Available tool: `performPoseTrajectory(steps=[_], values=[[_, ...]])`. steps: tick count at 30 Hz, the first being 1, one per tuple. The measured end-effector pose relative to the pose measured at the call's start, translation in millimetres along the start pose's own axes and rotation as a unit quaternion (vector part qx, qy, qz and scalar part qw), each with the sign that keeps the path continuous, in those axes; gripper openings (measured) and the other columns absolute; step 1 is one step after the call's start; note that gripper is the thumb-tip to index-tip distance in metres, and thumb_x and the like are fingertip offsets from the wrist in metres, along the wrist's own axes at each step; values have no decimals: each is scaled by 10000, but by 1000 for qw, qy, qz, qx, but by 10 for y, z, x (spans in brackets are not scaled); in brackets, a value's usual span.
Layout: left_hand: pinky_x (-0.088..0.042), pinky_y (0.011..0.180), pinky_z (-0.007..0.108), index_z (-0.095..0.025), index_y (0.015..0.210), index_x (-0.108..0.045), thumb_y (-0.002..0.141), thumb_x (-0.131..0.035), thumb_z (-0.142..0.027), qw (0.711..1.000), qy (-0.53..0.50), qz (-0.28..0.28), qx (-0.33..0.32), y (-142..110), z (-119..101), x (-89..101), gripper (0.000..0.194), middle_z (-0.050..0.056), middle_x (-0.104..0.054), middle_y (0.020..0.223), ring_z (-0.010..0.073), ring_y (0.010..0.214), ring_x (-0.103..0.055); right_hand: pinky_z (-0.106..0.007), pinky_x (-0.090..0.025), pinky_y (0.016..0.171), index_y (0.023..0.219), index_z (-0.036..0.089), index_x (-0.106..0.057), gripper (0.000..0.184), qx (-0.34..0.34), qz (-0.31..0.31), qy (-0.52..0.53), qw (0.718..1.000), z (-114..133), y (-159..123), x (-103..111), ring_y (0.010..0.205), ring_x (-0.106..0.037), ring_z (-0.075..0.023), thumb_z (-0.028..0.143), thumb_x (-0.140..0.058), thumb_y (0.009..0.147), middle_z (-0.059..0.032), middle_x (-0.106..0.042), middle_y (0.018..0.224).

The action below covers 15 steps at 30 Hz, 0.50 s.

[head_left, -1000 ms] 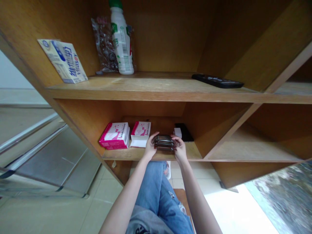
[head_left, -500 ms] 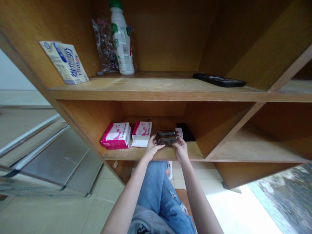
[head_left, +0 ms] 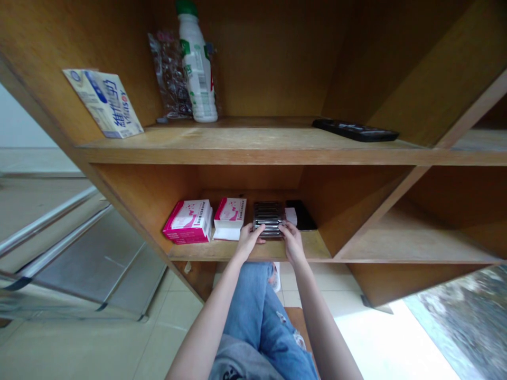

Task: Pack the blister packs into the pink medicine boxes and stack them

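Two bare hands kept a closed grip on a ribbed metallic pack (head_left: 269, 217), the left hand (head_left: 249, 240) at its near left corner, the right hand (head_left: 292, 241) at its near right corner. The pack sat on the lower wooden shelf (head_left: 245, 252), between a pink-and-white box (head_left: 229, 216) on the left and a small white packet (head_left: 290, 216) on the right

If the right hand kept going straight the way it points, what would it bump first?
The right hand would meet the stack of flat dark items first; its fingertips already seem to touch the stack's near corner. The small white item may come next, but depth is hard to judge.
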<state>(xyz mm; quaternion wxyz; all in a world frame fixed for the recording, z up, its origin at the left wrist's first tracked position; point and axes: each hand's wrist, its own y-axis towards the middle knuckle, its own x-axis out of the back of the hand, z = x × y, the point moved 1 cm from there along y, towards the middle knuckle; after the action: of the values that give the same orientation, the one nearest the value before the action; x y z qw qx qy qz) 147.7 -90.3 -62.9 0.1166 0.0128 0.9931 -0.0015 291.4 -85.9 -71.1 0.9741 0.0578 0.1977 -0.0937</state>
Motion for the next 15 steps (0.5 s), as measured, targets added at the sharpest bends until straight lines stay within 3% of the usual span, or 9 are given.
performPoseTrajectory(steps=[7, 12, 15], values=[[-522, 433, 207, -127, 816, -585, 702, -641, -551, 999, 34, -26, 11, 35, 49, 31, 443, 36, -662, 687, 127, 463, -624, -247, -401, 578, 875, 178, -645, 324, 5, 13, -54, 998, 8, -18, -3, 714, -577, -164, 416, -703, 662, -22, -660, 812], [-542, 483, 228, -134, 892, -592, 697, -672, -495, 1000, 14, -19, 4, 44, 68, 29, 417, 52, -684, 795, 117, 484, -626, -240, -388, 570, 910, 180, -663, 312, 9, 29, -53, 998, 20, -18, 13, 724, -576, -165, 376, -696, 669, -25, -681, 861], [-565, 592, 263, -142, 930, -600, 687, -699, -406, 1000, -6, -7, -8, 40, 64, 20, 373, 73, -686, 927, 147, 649, -666, -260, -427, 647, 980, 190, -662, 342, 10, 33, -29, 999, 4, -11, 32, 811, -601, -183, 318, -693, 665, -35, -691, 965]])
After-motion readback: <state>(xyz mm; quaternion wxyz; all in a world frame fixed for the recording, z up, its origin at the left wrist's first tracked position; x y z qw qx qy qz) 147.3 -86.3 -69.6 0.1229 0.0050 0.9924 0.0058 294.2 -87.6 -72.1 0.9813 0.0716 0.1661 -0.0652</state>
